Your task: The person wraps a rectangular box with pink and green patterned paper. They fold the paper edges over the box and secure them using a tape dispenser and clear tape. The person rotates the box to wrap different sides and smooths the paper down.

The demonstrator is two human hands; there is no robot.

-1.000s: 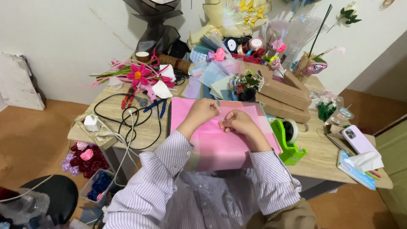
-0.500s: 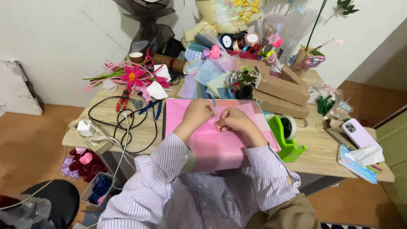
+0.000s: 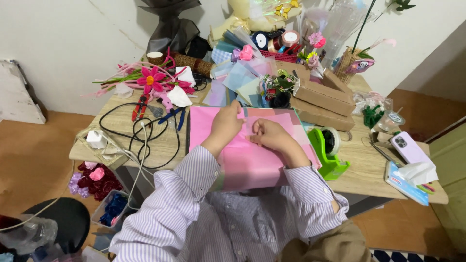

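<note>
Pink paper sheet (image 3: 247, 160) lies flat on the wooden table (image 3: 369, 160), directly in front of the seated person and overhanging the table's near edge. Landmark: this sheet.

Left hand (image 3: 226, 123) rests on the sheet's upper middle, fingers curled together and pinching a small strip at the sheet's far edge; what the strip is, cannot tell. Right hand (image 3: 270, 136) sits just beside it, on the sheet, fingers bunched and pressing down on the paper. The two hands are almost touching. Both sleeves are striped lilac and white.

Right of the sheet, just beside its edge: green tape dispenser (image 3: 330, 150). Further right, well apart: lilac phone (image 3: 410, 148), face down, with a white tissue (image 3: 417, 172) near it.

Beyond the sheet's far right corner: stacked cardboard boxes (image 3: 323, 99). Beyond the far edge: loose pastel paper sheets (image 3: 240, 80) and a small bouquet (image 3: 276, 87).

Left of the sheet: black cable (image 3: 131, 133) in loops, a white charger (image 3: 96, 139), red-handled pliers (image 3: 140, 106). Beyond those: pink artificial flower (image 3: 151, 78) with green stems.
</note>
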